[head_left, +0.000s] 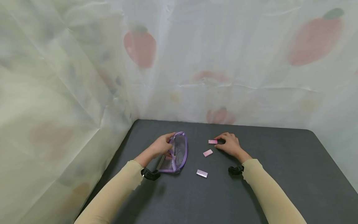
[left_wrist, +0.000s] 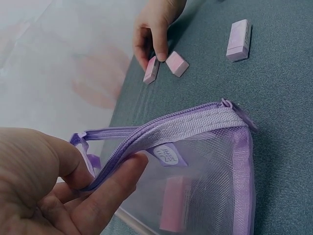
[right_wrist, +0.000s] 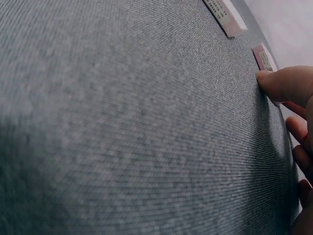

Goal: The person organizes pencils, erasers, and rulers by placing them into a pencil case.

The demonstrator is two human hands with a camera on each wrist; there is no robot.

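Pencil-case packing, approx. a quarter done: a person's left hand (head_left: 161,146) pinches the zip edge of a purple mesh pouch (head_left: 176,153) near the table's back-left corner, thumb and forefinger curled round the purple trim to hold the mouth open, w/ the pouch lying on its side on the dark grey table (head_left: 279,174). One pink eraser (left_wrist: 172,204) already shows through the mesh inside the pouch. Three more remain outside, all to the right of the pouch: a pink eraser at the fingertips (head_left: 213,142), a second pink one (head_left: 208,152) just nearer the person, & a paler lilac one (head_left: 202,173) nearest, apart from the others. The right hand (head_left: 230,144) rests low on the table, its fingers bent over the far eraser & touching it; the left wrist view shows the fingers closing on it, but a firm pinch isn't clear, so the eraser looks not yet lifted. Judging by this: 1 in, 3 to go, zip open. Strawberry-print sheeting (head_left: 139,46) screens the table on the back & left sides.
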